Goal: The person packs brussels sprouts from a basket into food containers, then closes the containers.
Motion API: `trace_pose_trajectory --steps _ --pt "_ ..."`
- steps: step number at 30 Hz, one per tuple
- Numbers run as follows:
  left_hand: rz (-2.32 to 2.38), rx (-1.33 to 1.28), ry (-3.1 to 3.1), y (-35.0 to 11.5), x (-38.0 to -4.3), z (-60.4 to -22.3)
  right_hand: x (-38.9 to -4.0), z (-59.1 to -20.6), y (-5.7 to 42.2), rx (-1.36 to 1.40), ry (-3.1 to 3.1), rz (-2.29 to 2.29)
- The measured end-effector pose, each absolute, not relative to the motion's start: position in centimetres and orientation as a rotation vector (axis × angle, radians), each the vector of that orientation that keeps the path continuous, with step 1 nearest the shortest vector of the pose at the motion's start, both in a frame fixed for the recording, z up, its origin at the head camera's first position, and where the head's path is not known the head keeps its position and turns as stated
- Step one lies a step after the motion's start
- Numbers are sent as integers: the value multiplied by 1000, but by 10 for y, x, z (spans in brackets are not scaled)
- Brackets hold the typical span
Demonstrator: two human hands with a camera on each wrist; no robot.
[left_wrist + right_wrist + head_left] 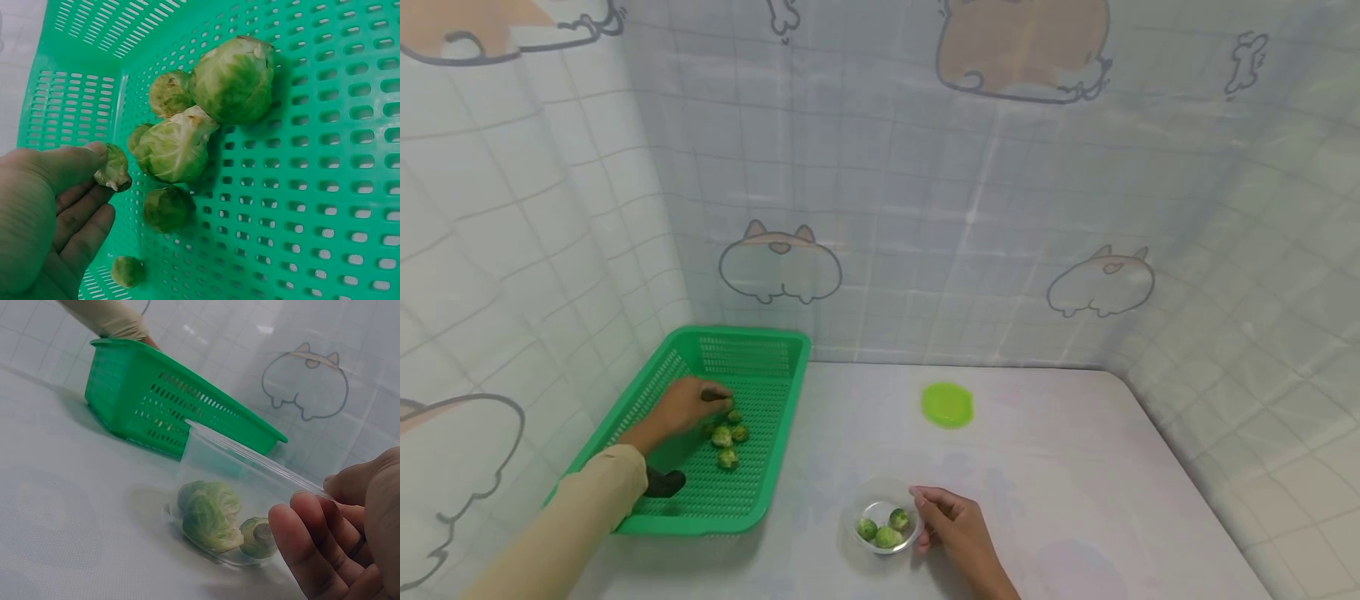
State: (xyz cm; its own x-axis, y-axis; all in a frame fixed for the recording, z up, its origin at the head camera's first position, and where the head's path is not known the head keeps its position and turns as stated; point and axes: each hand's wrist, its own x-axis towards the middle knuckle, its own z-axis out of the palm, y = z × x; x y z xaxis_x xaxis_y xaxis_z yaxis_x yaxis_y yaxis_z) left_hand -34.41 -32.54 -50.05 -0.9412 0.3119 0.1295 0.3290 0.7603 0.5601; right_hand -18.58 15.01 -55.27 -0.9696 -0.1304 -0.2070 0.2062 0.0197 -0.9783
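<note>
Left hand (683, 406) pinches a sprout (116, 167) within the basket (700, 527) along the surface's left edge, right hand (957, 527) pinches the cup (877, 507) by its rim, and a sideways jolt there could tip it!

Your hands: two, left hand (682, 405), right hand (957, 527). Before you: one green basket (685, 525), one clear container (214, 460), one lime-green disc (947, 405). Container sprouts (888, 537): three. Basket sprouts (172, 150), in your left-wrist view: five plainly visible, sixth partly hidden. Pinched sprout (113, 169): one, in your left hand. Wall drawings facing you: five animal figures (781, 267), three cropped; two bone figures (1247, 62).
</note>
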Motion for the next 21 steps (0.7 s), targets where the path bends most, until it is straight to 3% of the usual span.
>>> trace_pose_trajectory --steps 21 --pt "-993 -490 -2858 -322 -324 -483 -187 -551 150 98 2093 -2015"
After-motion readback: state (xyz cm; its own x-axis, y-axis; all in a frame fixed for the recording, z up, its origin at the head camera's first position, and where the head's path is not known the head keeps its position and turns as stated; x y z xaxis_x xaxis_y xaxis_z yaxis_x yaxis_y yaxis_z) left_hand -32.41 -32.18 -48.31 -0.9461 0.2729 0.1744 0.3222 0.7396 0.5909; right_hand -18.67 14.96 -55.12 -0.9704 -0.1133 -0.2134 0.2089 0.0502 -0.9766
